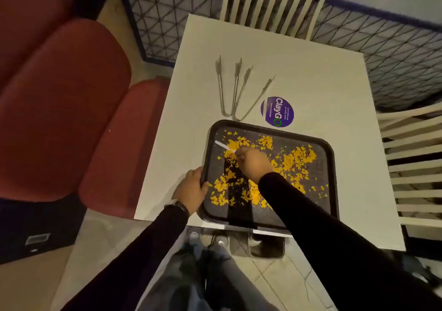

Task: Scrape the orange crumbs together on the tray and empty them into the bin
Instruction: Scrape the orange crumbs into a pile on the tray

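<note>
Tray [308, 212] holding scattered orange crumbs [296, 160], white scraper [223, 145]

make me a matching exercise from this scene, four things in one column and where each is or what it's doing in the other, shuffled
1 left hand
2 right hand
3 tongs
4 orange crumbs

A scattered across the tray
B grips the tray's left rim
C lie on the table beyond the tray
D holds a white scraper

Pairs: 1-B, 2-D, 3-C, 4-A
</note>
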